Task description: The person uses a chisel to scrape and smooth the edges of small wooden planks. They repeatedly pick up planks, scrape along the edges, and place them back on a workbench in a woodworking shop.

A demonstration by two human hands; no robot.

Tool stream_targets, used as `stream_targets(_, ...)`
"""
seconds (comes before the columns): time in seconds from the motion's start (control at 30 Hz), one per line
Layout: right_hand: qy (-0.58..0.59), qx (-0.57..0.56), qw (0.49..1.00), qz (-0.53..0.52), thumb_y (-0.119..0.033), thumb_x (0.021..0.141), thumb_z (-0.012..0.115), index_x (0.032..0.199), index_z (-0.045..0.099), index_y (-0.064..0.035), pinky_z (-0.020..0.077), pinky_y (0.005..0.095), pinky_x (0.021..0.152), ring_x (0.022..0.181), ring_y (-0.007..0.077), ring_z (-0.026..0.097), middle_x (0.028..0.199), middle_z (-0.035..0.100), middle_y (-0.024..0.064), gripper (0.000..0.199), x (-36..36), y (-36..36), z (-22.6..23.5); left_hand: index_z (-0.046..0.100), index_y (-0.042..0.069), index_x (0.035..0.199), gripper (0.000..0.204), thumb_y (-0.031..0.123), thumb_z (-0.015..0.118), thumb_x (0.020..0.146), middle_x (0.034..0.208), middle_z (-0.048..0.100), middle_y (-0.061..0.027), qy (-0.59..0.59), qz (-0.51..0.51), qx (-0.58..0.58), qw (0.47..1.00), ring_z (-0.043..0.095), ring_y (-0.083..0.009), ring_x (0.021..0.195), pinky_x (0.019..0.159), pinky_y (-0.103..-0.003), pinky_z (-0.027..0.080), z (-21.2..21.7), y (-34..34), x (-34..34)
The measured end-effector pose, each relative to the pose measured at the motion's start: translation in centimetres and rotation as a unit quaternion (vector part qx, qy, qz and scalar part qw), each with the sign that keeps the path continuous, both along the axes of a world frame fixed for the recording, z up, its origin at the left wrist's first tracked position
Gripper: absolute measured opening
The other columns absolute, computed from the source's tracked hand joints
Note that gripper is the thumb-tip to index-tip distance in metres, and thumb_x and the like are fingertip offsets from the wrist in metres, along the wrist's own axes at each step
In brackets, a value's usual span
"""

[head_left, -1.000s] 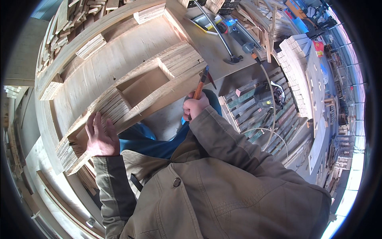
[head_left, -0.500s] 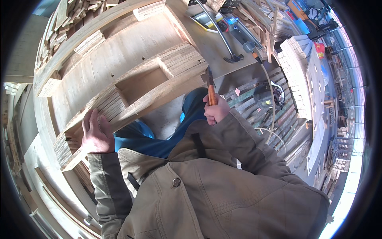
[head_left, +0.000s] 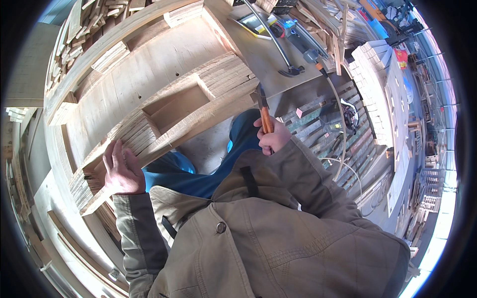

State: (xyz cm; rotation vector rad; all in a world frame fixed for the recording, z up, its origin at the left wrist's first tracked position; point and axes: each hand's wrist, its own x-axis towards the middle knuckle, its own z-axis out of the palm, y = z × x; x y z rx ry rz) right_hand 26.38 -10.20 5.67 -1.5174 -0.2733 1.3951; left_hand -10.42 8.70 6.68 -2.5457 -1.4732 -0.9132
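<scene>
In my right hand [head_left: 276, 137] is a short tool [head_left: 266, 116] with an orange-brown handle and a dark metal end, pointing up at the frame's near right corner; its exact kind is unclear. My fingers wrap round its handle. My left hand [head_left: 123, 173] lies on the near left part of a wooden frame [head_left: 198, 115], fingers stretched over the edge beside a bundle of thin wood strips [head_left: 130, 136]. Between this bundle and another at the right [head_left: 226, 74], the frame has an open rectangular pocket. Its wide plywood panel [head_left: 149, 69] has small dark holes.
A claw hammer [head_left: 290, 71] lies on the table beyond the frame's right corner, near a yellow-edged tray [head_left: 256, 27]. A hose [head_left: 338, 107] hangs over slatted wood [head_left: 318, 134] at right. Stacked light blocks [head_left: 370, 74] stand farther right; wood offcuts [head_left: 84, 30] are piled far left.
The view has shifted very slightly. My right hand and its tool have moved a little to the right; my left hand stays on the frame.
</scene>
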Motion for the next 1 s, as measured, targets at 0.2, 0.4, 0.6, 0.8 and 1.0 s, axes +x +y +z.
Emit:
stream_targets(0.2, -0.059, -0.008, 0.998, -0.012, 0.007, 0.071, 0.059, 0.135, 0.048, 0.0012, 0.0462, 0.0329, 0.054, 0.065, 0.0182, 0.057, 0.087, 0.056, 0.0085, 0.065, -1.2, 0.1, -1.0, 0.068, 0.005, 0.128, 0.031, 0.019, 0.062, 0.100, 0.129, 0.069, -0.0156, -0.005, 0.004, 0.010, 1.000, 0.075, -0.0342, 0.102, 0.076, -0.042, 0.064, 0.1, -0.4, 0.2)
stream_targets(0.4, -0.115, -0.009, 0.993, 0.000, 0.004, 0.073, 0.059, 0.145, 0.045, 0.0023, 0.0520, 0.0369, 0.060, 0.077, 0.0238, 0.067, 0.097, 0.063, 0.0127, 0.073, -2.3, 1.1, -1.7, 0.067, 0.007, 0.130, 0.034, 0.020, 0.064, 0.099, 0.131, 0.068, -0.0140, -0.006, 0.013, 0.003, 1.000, 0.075, -0.0335, 0.100, 0.074, -0.042, 0.064, -0.2, -0.5, 0.0)
stream_targets(0.6, -0.046, -0.045, 0.997, -0.028, 0.001, 0.077, 0.060, 0.149, 0.037, 0.0022, 0.0540, 0.0377, 0.058, 0.081, 0.0270, 0.070, 0.101, 0.063, 0.0149, 0.076, -3.9, 2.2, 0.7, 0.067, 0.008, 0.130, 0.034, 0.020, 0.065, 0.098, 0.131, 0.068, -0.0132, -0.017, 0.009, 0.009, 1.000, 0.075, -0.0330, 0.099, 0.074, -0.042, 0.063, -0.4, -0.7, 0.0)
stream_targets(0.8, -0.012, -0.040, 0.993, -0.111, 0.008, 0.081, 0.061, 0.139, 0.035, -0.0010, 0.0579, 0.0396, 0.050, 0.075, 0.0271, 0.071, 0.094, 0.060, 0.0176, 0.064, -6.3, 4.6, 0.3, 0.066, 0.007, 0.132, 0.034, 0.019, 0.064, 0.100, 0.134, 0.066, -0.0161, -0.022, 0.015, -0.023, 0.999, 0.073, -0.0354, 0.107, 0.081, -0.043, 0.063, -0.4, -0.8, -0.1)
stream_targets(1.0, -0.028, -0.035, 0.989, -0.139, 0.005, 0.079, 0.064, 0.137, 0.039, 0.0014, 0.0557, 0.0389, 0.049, 0.067, 0.0259, 0.069, 0.092, 0.061, 0.0175, 0.063, -7.1, 5.2, -0.4, 0.067, 0.008, 0.130, 0.035, 0.020, 0.066, 0.098, 0.133, 0.067, -0.0133, -0.019, 0.005, 0.015, 1.000, 0.075, -0.0331, 0.100, 0.075, -0.042, 0.063, -0.7, -0.6, -0.2)
